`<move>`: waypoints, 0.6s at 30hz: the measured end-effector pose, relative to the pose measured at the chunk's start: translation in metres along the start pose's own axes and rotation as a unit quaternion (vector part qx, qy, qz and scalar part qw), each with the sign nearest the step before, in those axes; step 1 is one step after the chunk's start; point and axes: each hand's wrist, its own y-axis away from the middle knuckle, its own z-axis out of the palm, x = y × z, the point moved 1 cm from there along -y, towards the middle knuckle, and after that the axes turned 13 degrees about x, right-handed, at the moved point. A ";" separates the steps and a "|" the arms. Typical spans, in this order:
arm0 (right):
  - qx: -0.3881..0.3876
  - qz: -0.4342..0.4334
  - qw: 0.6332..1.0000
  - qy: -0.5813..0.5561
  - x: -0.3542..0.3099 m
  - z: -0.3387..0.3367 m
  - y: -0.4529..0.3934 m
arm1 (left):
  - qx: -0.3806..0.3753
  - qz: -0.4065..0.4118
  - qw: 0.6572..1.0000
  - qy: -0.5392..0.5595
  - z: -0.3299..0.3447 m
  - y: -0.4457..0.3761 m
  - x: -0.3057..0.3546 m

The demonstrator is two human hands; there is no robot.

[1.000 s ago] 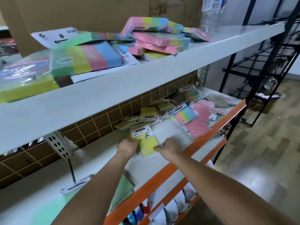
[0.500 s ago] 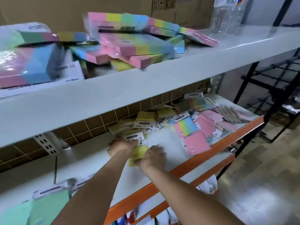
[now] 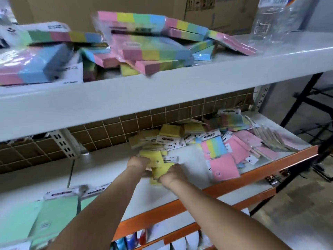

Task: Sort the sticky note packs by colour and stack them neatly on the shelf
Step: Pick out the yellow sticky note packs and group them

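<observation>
Both my hands reach into the middle shelf (image 3: 100, 170). My left hand (image 3: 137, 162) grips a yellow sticky note pack (image 3: 153, 157). My right hand (image 3: 172, 175) holds another yellow pack (image 3: 159, 172) just below it; the fingers of both are hidden behind the knuckles. More yellow packs (image 3: 169, 130) lie against the tiled back wall. Pink packs (image 3: 224, 166) and a rainbow-striped pack (image 3: 213, 147) lie to the right. Green packs (image 3: 52, 219) lie at the shelf's near left.
The upper white shelf (image 3: 162, 91) carries a loose heap of large rainbow packs (image 3: 153, 49) and a plastic bottle (image 3: 275, 18). An orange rail (image 3: 207, 193) edges the middle shelf. A black metal rack (image 3: 310, 123) stands at the right over the wooden floor.
My hands have drawn closer together on the yellow packs, and the left hand has lifted one. The camera has shifted left and nearer to the shelf.
</observation>
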 end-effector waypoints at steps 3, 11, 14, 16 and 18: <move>-0.009 0.002 1.000 -0.002 0.007 -0.015 -0.001 | 0.006 0.006 1.000 0.025 -0.015 0.006 -0.004; 0.029 -0.028 0.990 -0.135 0.008 -0.037 0.001 | 0.017 -0.003 0.999 0.043 -0.037 0.021 -0.020; 0.043 -0.047 0.984 -0.168 0.002 -0.041 0.010 | 0.023 -0.002 0.999 0.043 -0.041 0.026 -0.023; 0.027 -0.054 0.978 -0.199 -0.002 -0.040 0.015 | 0.017 -0.005 0.998 0.052 -0.042 0.032 -0.027; 0.001 -0.071 0.972 -0.225 -0.006 -0.036 0.022 | 0.002 -0.018 0.996 0.090 -0.040 0.039 -0.029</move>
